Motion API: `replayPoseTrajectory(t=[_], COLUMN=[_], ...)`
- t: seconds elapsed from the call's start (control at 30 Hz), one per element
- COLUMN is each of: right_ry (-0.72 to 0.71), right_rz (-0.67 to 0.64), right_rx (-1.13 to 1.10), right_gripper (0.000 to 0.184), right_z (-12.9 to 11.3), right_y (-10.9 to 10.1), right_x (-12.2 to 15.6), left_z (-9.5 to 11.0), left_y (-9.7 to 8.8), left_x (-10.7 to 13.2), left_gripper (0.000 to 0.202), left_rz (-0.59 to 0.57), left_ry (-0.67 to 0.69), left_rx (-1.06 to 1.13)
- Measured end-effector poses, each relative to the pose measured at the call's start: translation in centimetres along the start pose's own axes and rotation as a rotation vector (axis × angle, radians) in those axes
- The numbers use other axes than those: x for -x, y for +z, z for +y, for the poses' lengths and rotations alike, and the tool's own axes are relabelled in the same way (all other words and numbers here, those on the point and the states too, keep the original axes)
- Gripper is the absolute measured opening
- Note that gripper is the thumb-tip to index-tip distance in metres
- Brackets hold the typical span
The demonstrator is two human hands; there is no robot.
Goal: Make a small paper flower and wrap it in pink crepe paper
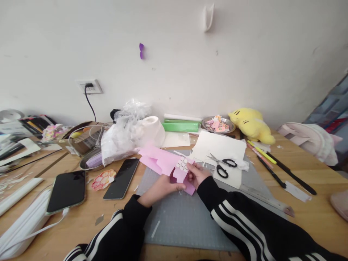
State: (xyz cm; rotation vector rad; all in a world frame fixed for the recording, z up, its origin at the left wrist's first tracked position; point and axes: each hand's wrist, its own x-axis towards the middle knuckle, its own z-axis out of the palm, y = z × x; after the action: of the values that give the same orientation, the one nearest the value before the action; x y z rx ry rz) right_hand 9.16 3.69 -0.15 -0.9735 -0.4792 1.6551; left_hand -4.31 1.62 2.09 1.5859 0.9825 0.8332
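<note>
A cut piece of pink paper [165, 159] is held above the grey cutting mat [187, 224]. On its right part sits a cluster of several small white circles [182, 164] with dark outlines. My left hand [164, 188] is closed on the paper's lower edge, thumb pointing right. My right hand [198, 174] pinches the right edge beside the circles; some of its fingers are hidden behind the paper. Black-handled scissors [223, 165] lie with blades parted on white paper [223, 145], just right of my right hand.
Two phones [122, 179] and a paper flower [103, 179] lie to the left. A plastic bag [119, 141], green rolls [181, 127], a metal dish of paper pieces [218, 124] and a yellow plush toy [251, 125] line the back. A ruler [266, 199] and pens [262, 152] lie right.
</note>
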Motion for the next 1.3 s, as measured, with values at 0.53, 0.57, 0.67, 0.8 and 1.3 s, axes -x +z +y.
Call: replayPoseTrajectory(t=[0.53, 0.57, 0.67, 0.8, 1.3], right_ry=[-0.058, -0.042, -0.023, -0.01, 0.204], right_rz=[0.022, 0.017, -0.013, -0.017, -0.149], right_rx=[0.104, 0.087, 0.106, 0.116, 0.445], right_gripper=[0.03, 0.031, 0.032, 0.033, 0.015], right_z=[0.5, 0.6, 0.8, 0.8, -0.5], right_y=[0.4, 0.4, 0.6, 1.2, 1.2], right_x=[0.8, 0.9, 1.2, 1.9, 2.4], left_z=[-0.9, -0.8, -0.2, 0.6, -0.9], left_y=[3.3, 3.3, 3.3, 3.4, 2.8], left_x=[-0.2, -0.2, 0.1, 0.4, -0.2], left_gripper=[0.039, 0.037, 0.033, 0.03, 0.028], left_rz=[0.168, 0.204, 0.344, 0.527, 0.701], left_ry=[-0.043, -0.072, -0.232, -0.364, -0.16], left_rx=[0.163, 0.194, 0.24, 0.27, 0.448])
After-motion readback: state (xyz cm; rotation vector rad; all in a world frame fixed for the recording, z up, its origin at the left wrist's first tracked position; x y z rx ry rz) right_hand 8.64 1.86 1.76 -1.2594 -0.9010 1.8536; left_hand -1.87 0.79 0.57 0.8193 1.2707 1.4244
